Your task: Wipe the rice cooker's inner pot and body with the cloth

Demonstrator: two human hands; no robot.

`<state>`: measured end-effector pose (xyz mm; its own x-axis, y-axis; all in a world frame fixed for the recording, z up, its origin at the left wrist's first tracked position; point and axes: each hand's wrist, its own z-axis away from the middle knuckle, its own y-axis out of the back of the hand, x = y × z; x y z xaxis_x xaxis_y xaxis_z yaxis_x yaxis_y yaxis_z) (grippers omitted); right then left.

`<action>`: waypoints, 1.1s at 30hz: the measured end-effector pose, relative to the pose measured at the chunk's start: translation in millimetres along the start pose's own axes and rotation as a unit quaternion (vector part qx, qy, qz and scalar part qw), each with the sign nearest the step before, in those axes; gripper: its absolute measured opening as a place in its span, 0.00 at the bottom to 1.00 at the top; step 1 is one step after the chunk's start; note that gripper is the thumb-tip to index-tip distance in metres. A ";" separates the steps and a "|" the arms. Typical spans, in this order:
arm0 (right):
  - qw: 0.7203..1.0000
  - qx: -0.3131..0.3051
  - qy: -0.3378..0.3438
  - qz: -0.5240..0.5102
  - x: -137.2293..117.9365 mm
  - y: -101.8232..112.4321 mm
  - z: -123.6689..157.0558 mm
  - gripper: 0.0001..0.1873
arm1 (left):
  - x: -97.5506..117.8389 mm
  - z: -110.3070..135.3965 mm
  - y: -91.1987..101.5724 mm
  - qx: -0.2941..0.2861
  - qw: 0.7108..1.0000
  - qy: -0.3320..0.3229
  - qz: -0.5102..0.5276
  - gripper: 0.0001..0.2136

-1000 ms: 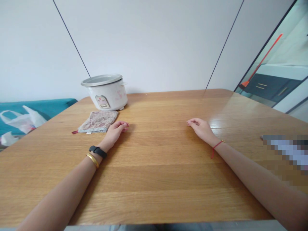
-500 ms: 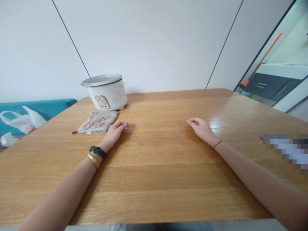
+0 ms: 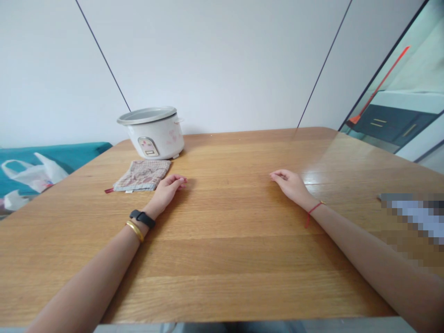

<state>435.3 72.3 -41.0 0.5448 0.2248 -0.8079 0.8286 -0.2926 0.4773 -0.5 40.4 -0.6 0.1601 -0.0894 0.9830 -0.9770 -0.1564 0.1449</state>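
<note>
A white rice cooker (image 3: 155, 134) stands near the far edge of the wooden desk (image 3: 222, 259), its controls facing the person; from this angle I can't be sure whether the grey top is a lid or an open inner pot. Just in front of it lies a flat, patterned quilted cloth (image 3: 142, 175), placed where it could plausibly serve as a pad or be picked up easily. The left hand (image 3: 166, 192) rests palm-down and empty, its fingertips just beside the cloth's right corner. The right hand (image 3: 290, 186) also rests empty, well apart from the left and farther from the cooker, with nothing near it. Both hands sit loosely curled on the desk, a posture that looks like a neutral rest rather than a grip. A black wristband (image 3: 142, 218) and a gold bangle (image 3: 134, 231) circle the left wrist, and a red string (image 3: 312, 212) circles the right. A white plastic bag (image 3: 31, 178) lies on a teal seat (image 3: 58, 155) beyond the desk.
</note>
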 end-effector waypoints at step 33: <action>1.000 -0.011 0.001 0.012 -2.4 0.9 0.0 0.13 | -1.0 -0.8 -0.1 -0.009 1.000 -0.004 -0.007 0.19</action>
<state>434.8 71.5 -38.5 0.5648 0.2197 -0.7954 0.8179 -0.2774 0.5041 -0.7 41.4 -1.5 0.1756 -0.0957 0.9798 -0.9770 -0.1396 0.1614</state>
